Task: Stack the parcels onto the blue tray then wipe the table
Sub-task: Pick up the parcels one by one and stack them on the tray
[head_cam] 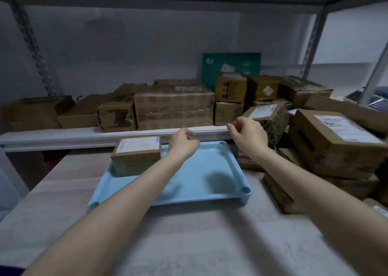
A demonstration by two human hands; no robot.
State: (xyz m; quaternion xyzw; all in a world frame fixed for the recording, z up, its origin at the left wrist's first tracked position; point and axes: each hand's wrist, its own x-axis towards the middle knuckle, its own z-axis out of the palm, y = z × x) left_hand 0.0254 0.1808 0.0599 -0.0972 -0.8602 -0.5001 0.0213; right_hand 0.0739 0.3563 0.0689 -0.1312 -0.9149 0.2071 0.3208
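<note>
where the blue tray (197, 166) dips — one boxy cardboard parcel (136, 157).

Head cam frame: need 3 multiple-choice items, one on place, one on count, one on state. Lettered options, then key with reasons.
1. Where does the parcel sit on the blue tray?
A. near right corner
B. far left corner
C. centre

2. How many parcels are on the tray?
A. one
B. three
C. none

3. What do the left hand and right hand hold?
A. a cloth each
B. one parcel between them
C. nothing

Key:
1 B: the parcel fills the tray's far left corner.
2 A: the rest of the tray floor is bare.
3 C: both hands hover near the tray's far edge, fingers loosely curled and empty.
</note>
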